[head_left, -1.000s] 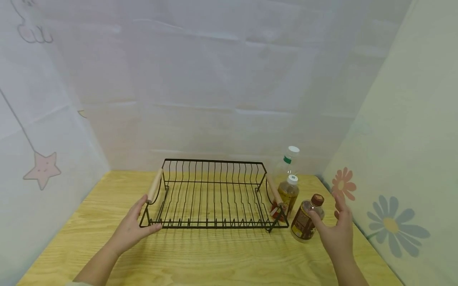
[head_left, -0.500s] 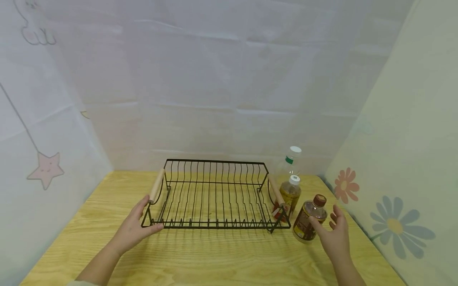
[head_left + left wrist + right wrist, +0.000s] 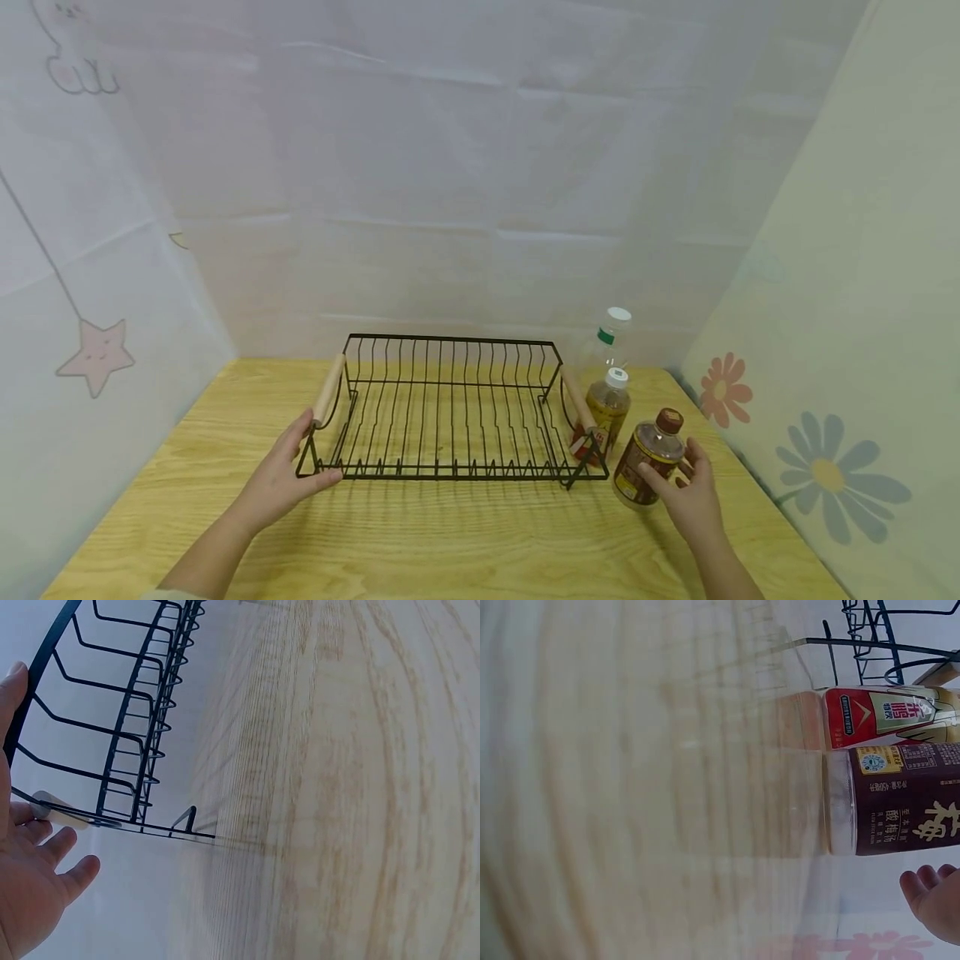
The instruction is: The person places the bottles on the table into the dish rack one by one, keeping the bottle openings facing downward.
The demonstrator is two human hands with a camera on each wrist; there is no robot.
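A black wire dish rack [image 3: 438, 477] with two pale wooden handles stands on the table. My left hand [image 3: 279, 486] is at its near left corner, thumb along the front rim and the other fingers spread beside the left end, as the left wrist view [image 3: 34, 877] also shows. A plastic bottle [image 3: 643, 467] with a brown cap and dark label stands upright right of the rack. Around its right side my right hand [image 3: 692, 492] is spread, thumb in front; in the right wrist view the visible fingers [image 3: 922, 881] are apart from the dark-labelled bottle [image 3: 907, 799].
Behind the dark-labelled bottle stands a white-capped bottle [image 3: 609, 404] with a red and yellow label, close to the rack's right handle [image 3: 576, 398]. A clear bottle [image 3: 611, 329] with a white cap is farther back. Printed cloth walls [image 3: 420, 167] enclose the wooden table [image 3: 420, 550].
My right hand has moved left and slightly down, closer to the brown-capped bottle, its fingers now nearer the bottle's right side. My left hand stays at the rack's corner; the view shifted slightly.
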